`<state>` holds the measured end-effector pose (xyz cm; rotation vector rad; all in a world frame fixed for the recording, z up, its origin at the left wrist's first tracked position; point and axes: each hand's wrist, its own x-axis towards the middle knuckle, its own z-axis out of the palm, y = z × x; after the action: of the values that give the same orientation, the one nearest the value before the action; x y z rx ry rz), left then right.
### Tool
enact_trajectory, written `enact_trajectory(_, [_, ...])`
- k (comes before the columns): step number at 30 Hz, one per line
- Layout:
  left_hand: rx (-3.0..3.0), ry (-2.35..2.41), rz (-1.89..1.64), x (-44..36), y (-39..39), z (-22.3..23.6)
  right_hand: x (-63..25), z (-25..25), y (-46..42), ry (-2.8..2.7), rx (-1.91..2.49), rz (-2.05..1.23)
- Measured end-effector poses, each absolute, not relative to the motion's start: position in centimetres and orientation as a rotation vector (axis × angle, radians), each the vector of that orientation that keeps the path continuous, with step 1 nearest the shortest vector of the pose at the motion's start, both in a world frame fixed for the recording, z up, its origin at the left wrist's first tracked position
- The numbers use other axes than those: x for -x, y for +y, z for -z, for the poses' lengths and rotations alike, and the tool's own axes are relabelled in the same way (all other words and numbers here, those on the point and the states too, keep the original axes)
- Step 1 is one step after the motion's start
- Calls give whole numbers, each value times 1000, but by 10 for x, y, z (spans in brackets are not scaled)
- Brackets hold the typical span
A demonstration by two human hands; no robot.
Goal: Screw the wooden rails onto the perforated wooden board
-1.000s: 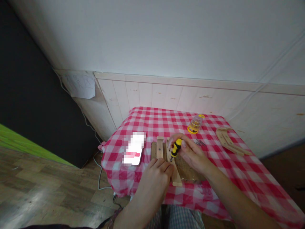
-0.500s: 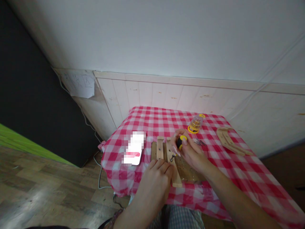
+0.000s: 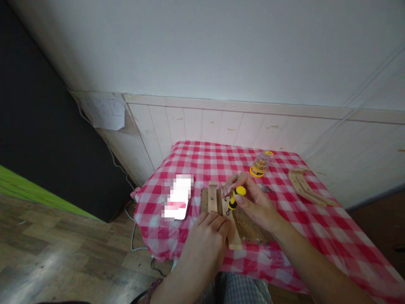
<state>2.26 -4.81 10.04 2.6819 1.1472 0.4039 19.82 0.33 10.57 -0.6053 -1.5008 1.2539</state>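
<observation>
My right hand (image 3: 256,204) grips a short yellow-and-black screwdriver (image 3: 239,191). Its tip points down at a dark screw (image 3: 228,213) in the right wooden strip (image 3: 234,238). My left hand (image 3: 210,232) is closed over the near part of the strips and presses them down; its fingertips are partly hidden. The left wooden strip (image 3: 213,206) has a screw in it and runs forward beyond my left knuckles. Beneath both strips lies a brown board (image 3: 248,226) dotted with small holes.
A phone (image 3: 179,198) with a blurred-out screen lies left of the board. Beyond my right hand are several thin dark screws or bits (image 3: 268,189) and a clear cone-shaped bit case (image 3: 260,164). Curved wooden pieces (image 3: 305,190) rest at the right on the checked tablecloth (image 3: 209,158).
The screwdriver has tilted more upright, with its yellow end now showing above my right fingers, which have shifted around it. My left hand keeps its place on the strips.
</observation>
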Motion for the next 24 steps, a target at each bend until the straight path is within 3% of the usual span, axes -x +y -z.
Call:
enact_trajectory(17, [-2677, 1146, -475, -21, -49, -96, -183, -112, -6, -1410, 563, -1505])
enact_trajectory(24, [-2696, 1127, -513, -20, -47, -95, -193, -111, -3, -1635, 664, -1184])
